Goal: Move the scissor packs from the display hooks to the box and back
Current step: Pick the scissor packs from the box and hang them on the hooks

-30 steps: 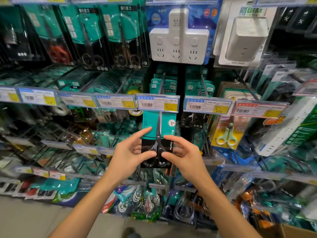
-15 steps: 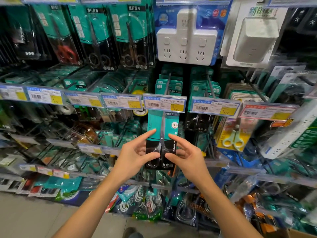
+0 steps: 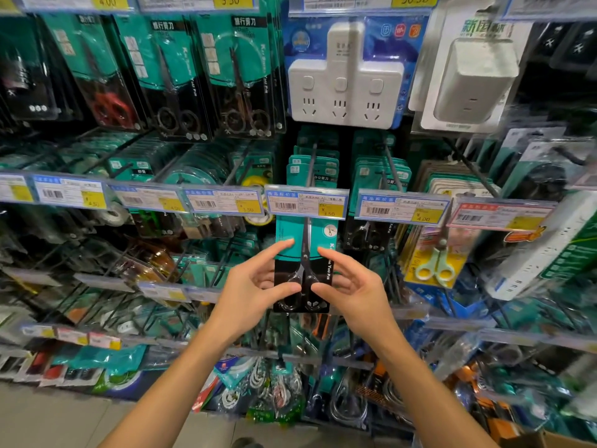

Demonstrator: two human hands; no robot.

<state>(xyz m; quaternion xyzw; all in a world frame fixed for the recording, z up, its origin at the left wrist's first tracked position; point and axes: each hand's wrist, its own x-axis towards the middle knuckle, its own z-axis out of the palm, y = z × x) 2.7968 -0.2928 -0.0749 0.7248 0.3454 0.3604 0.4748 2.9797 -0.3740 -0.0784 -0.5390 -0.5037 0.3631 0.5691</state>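
While my left hand (image 3: 255,286) and right hand (image 3: 352,286) pinch the teal scissor pack (image 3: 302,263) hanging on its hook (image 3: 310,166), beneath the price tag (image 3: 307,203), I judge tugging sideways could snag its hang-hole.

Both hands grip one teal-and-black scissor pack (image 3: 303,266) hanging in front of the display: the left hand (image 3: 255,291) pinches its left edge, the right hand (image 3: 352,291) its right edge, thumbs nearly meeting over the black handles. Its top sits behind a price tag (image 3: 307,203) marked 3.50, under the hook (image 3: 311,163) loaded with matching packs. A white power strip pack (image 3: 345,76) hangs above, and yellow-green scissors (image 3: 434,266) hang to the right.
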